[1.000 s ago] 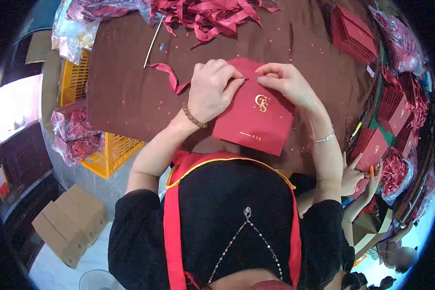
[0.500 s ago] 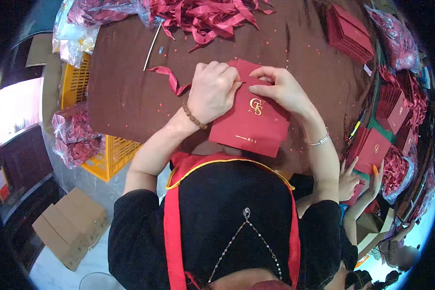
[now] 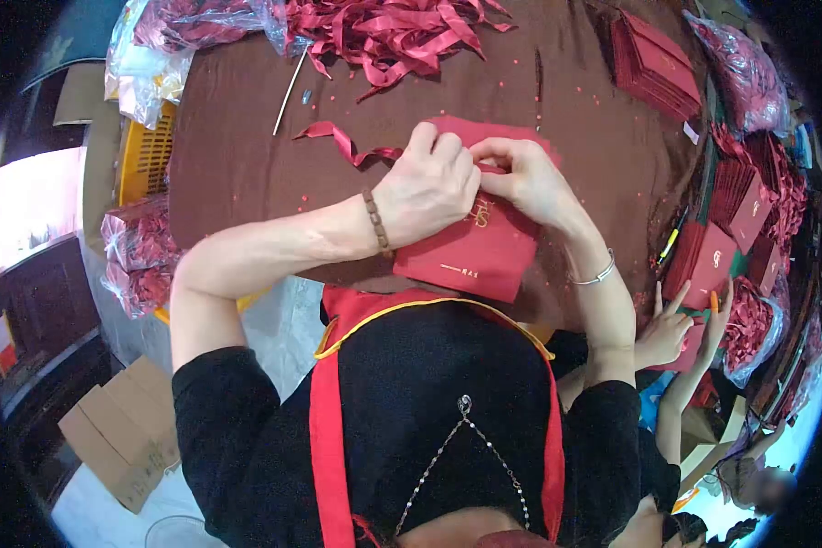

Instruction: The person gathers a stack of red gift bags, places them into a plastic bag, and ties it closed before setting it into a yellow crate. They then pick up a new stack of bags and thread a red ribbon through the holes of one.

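Observation:
A red paper bag [image 3: 470, 260] with gold lettering lies tilted on the brown cloth in front of me. My left hand [image 3: 429, 180] is closed over its upper left part, fingertips pressed together at the ribbon's end. From under that hand a red ribbon [image 3: 340, 139] trails left across the cloth. My right hand [image 3: 524, 179] pinches at the bag's upper middle, thumb and forefinger meeting beside my left fingers. What lies exactly between the fingertips is too small to make out.
Loose red ribbons [image 3: 393, 41] are heaped at the back. A stack of red bags [image 3: 656, 64] stands back right. A co-worker's hands [image 3: 671, 333] are by more red bags [image 3: 706, 265] at right. A thin white stick [image 3: 289, 93] and yellow crates [image 3: 146, 155] are at left.
My left hand has moved right and over the bag, its elbow swinging outward. The ribbon has shifted right with it. The co-worker's fingers have spread beside the bags.

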Demonstrator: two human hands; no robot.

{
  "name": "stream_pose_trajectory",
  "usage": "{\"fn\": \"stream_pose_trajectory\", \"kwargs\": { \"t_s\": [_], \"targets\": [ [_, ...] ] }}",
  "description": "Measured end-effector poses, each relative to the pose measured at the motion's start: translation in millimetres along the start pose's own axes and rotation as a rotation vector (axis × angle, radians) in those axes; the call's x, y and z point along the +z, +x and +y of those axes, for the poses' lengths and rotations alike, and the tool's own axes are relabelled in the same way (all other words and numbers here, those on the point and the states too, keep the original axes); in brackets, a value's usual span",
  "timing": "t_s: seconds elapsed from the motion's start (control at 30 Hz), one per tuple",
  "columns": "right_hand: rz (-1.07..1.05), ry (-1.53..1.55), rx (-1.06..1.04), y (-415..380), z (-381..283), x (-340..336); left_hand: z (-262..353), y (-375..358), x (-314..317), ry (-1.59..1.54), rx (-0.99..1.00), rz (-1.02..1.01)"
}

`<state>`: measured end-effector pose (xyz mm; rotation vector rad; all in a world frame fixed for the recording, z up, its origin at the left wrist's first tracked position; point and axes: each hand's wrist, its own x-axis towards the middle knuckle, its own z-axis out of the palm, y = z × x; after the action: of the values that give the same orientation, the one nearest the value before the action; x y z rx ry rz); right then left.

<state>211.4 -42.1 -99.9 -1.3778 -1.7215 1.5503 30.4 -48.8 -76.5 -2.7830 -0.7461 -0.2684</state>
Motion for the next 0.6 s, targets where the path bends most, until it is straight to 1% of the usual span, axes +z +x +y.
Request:
{"fn": "stream_pose_trajectory", "kwargs": {
  "t_s": [0.07, 0.13, 0.17, 0.2, 0.23, 0.27, 0.33, 0.4, 0.43, 0.5, 0.57, 0.6],
  "targets": [
    [-0.001, 0.041, -0.042, 1, 8, 2, 1, 2, -1, 0.013, 0.024, 0.0],
    [-0.013, 0.13, -0.018, -3, 5, 4, 5, 3, -4, 0.01, 0.05, -0.021],
    [0.015, 0.027, -0.031, -6, 0, 7, 8, 2, -4, 0.034, 0.049, -0.022],
    [0.019, -0.15, -0.06, -10, -12, 7, 11, 0, -3, 0.059, 0.048, -0.02],
    [0.023, -0.327, -0.087, -14, -22, 6, 11, -2, -2, -0.036, 0.024, -0.017],
    [0.047, -0.397, -0.129, -17, -22, 7, 9, -4, -3, -0.109, -0.022, -0.005],
    [0.043, -0.223, -0.064, -19, -21, 6, -1, -8, -11, -0.265, -0.112, 0.052],
    [0.017, -0.207, -0.072, -19, -23, 6, -11, -15, -10, -0.519, -0.186, 0.012],
    [-0.008, -0.192, -0.081, -19, -23, 6, -17, -17, -10, -0.643, -0.209, -0.053],
    [-0.04, -0.181, -0.09, -20, -24, 7, -23, -18, -11, -0.797, -0.23, -0.094],
    [-0.042, -0.135, -0.084, -19, -25, 8, -24, -20, -7, -0.802, -0.263, -0.101],
    [-0.042, -0.112, -0.084, -18, -25, 8, -24, -21, -3, -0.818, -0.281, -0.017]
  ]
}}
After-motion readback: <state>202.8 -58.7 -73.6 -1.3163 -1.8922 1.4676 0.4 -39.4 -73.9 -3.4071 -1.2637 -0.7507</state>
